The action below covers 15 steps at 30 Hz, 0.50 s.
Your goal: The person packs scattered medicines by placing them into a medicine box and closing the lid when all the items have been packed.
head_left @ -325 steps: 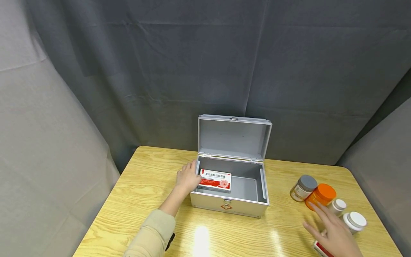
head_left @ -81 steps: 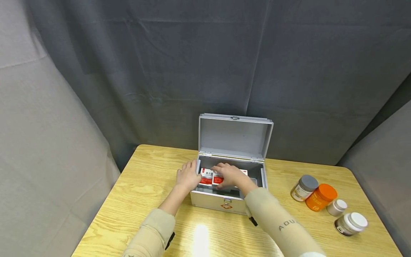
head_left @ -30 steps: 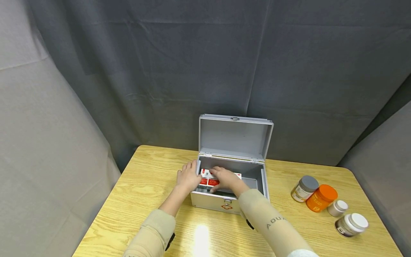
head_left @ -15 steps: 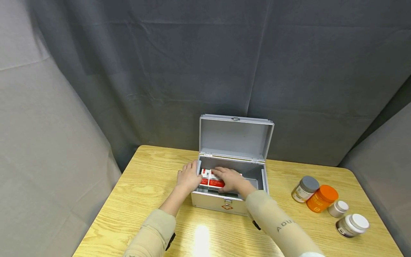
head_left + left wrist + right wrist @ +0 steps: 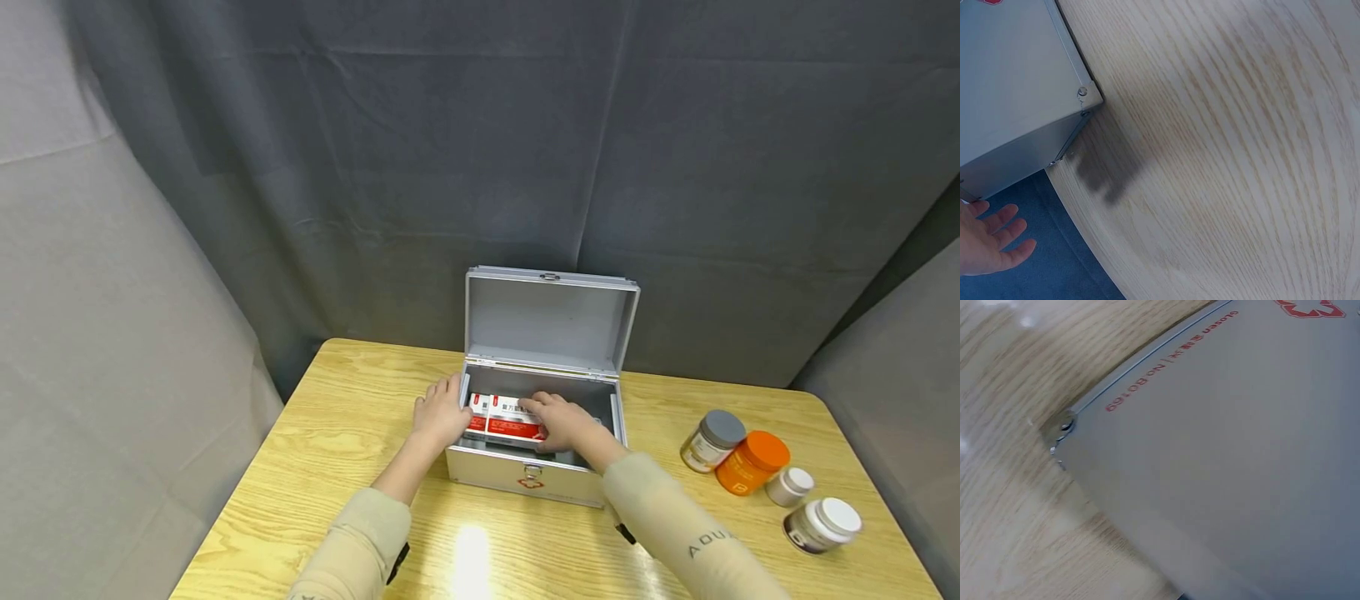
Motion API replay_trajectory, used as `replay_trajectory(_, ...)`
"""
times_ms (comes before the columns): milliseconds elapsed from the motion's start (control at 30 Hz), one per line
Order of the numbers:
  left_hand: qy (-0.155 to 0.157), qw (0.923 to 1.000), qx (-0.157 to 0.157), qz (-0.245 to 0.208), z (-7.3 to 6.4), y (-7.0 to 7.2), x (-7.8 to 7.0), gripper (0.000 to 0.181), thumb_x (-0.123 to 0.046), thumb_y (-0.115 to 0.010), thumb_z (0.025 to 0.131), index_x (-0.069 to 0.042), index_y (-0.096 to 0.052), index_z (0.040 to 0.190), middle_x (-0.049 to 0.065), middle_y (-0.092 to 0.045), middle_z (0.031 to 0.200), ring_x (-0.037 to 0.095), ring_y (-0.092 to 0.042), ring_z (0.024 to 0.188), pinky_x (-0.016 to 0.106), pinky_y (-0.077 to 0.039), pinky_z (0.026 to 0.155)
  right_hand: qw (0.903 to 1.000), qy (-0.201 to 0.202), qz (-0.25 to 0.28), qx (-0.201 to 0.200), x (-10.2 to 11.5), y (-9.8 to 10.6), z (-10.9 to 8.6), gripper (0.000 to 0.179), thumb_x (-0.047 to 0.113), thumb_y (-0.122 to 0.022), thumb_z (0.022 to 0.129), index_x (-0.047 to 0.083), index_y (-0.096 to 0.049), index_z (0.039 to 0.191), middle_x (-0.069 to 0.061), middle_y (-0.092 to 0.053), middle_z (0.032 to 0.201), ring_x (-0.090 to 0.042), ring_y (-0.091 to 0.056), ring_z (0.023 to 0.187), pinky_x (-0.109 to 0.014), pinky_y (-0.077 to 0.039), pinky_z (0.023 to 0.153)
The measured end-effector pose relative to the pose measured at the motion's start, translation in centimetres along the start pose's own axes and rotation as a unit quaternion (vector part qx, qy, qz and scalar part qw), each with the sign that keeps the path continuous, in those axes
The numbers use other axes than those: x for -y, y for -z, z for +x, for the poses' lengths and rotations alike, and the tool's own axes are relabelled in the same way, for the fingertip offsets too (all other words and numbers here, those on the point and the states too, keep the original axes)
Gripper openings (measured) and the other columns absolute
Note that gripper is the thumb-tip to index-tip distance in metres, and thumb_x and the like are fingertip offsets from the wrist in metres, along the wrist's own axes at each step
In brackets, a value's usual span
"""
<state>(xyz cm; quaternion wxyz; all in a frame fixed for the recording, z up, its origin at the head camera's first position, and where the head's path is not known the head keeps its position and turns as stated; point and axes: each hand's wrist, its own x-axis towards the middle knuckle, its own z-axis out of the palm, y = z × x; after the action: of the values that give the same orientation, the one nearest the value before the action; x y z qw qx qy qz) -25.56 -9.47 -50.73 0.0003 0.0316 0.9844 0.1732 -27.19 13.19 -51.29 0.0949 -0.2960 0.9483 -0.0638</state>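
A silver first-aid box (image 5: 495, 477) stands on the wooden table, its lid (image 5: 550, 321) raised. My left hand (image 5: 440, 412) grips its left wall, thumb over the rim; in the left wrist view that hand's fingers (image 5: 1007, 234) show beside the box. Inside the box lies a red-and-white medicine carton (image 5: 477, 408), partly hidden by a second, similar medicine carton (image 5: 510, 419). My right hand (image 5: 562, 425) is inside the box, its spread fingers touching the right part of the second carton and covering its end. The right wrist view shows only the box front (image 5: 1210, 456) and table.
On the right of the table (image 5: 337, 467) stand a grey-capped jar (image 5: 705, 450), an orange jar (image 5: 742, 475), a small white-capped bottle (image 5: 787, 487) and a white-lidded jar (image 5: 813, 529). A dark curtain (image 5: 450, 167) hangs close behind the raised lid.
The second carton has come into the first-aid box from the table's right side. Over the last half second my right hand has slid right along it, while the carton stays put. My left hand has stayed still.
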Motion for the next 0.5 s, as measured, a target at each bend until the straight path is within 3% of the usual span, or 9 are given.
replay_trajectory(133,0.002,1.0000,-0.002,0.001,0.09,-0.13,0.07,0.067,-0.032,-0.051,0.080,-0.011,-0.032,0.141,0.012,-0.045,0.133,0.030,-0.041,0.121,0.049,-0.035,0.094,0.9998,-0.009,0.001,-0.017,-0.53,-0.32,-0.35,0.077,0.028,-0.080,0.065,0.012,-0.046,0.133,-0.014,-0.046,0.126,-0.032,-0.046,0.111,-0.049,-0.045,0.083)
replay_trajectory(500,0.001,1.0000,0.001,0.006,0.21,-0.32,0.16,0.067,-0.032,-0.050,0.081,-0.010,-0.031,0.141,0.012,-0.044,0.133,0.029,-0.040,0.122,0.049,-0.035,0.094,0.9991,-0.005,0.027,-0.032,-1.05,-0.87,-0.47,0.075,0.022,-0.081,0.064,0.010,-0.048,0.131,-0.014,-0.048,0.122,-0.031,-0.047,0.107,-0.043,-0.043,0.089)
